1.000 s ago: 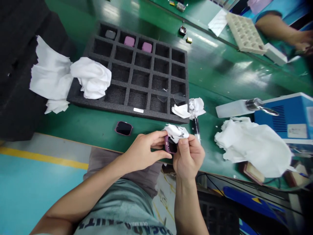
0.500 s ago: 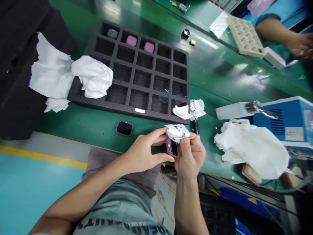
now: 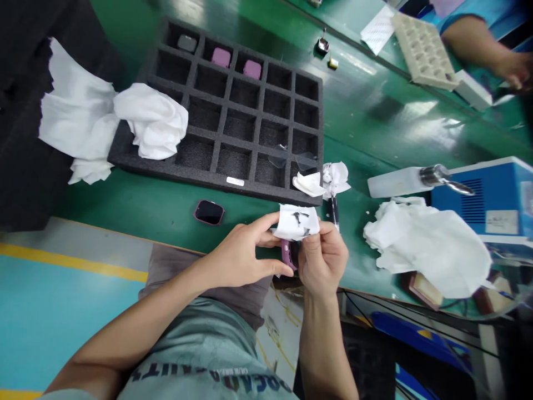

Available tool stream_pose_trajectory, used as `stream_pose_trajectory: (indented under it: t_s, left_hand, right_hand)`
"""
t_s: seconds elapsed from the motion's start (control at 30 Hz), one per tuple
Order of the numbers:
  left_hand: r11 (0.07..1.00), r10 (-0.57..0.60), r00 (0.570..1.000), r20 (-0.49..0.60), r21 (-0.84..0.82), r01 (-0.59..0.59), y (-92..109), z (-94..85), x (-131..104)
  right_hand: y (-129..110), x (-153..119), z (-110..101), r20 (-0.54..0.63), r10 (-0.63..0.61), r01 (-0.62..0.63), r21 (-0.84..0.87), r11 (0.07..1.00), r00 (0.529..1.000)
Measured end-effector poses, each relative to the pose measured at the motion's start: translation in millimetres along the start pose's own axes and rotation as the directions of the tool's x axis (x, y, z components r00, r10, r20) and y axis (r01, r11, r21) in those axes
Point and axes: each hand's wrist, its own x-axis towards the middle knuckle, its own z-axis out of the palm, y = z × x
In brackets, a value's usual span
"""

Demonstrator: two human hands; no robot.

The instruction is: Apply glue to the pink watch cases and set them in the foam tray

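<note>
Between thumb and fingers, my left hand (image 3: 250,251) grips a small purple smartwatch case (image 3: 287,254) near the bench's front edge. A white wiping cloth (image 3: 296,222) with black smears is pinched in my right hand (image 3: 322,256), pressed over the upper part of the case. Part of the case is hidden behind the cloth and the right fingers. To the left on the green bench lies a dark watch screen with a purple rim (image 3: 209,213). Just beyond my hands are a folded white cloth piece (image 3: 308,184) and a black pen-like tool (image 3: 333,213).
A black foam tray (image 3: 266,191) holds purple cases (image 3: 252,69) and a grey one in its far compartments. White cloths (image 3: 154,122) cover its left end. At right are a pump bottle (image 3: 395,182), a blue box (image 3: 470,200) and a cloth pile (image 3: 428,250). A co-worker's arm (image 3: 478,47) is far right.
The smeared cloth has turned and spread flatter, showing more black marks and covering more of the case. Both hands stay close together; the view has shifted slightly.
</note>
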Motion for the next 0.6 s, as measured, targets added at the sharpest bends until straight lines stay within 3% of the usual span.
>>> stream_pose_trajectory:
  t_s: [0.27, 0.6]
  left_hand:
    - [0.997, 0.01, 1.0, 0.022, -0.082, -0.008, 0, 0.4, 2]
    - [0.983, -0.062, 0.998, 0.004, -0.171, 0.062, 5, 0.4, 2]
  right_hand:
    - [-1, -1, 2, 0.035, 0.059, -0.061, 0.083, 0.995, 0.998]
    - [-19, 4, 14, 0.052, 0.153, -0.16, 0.199, 0.967, 0.987]
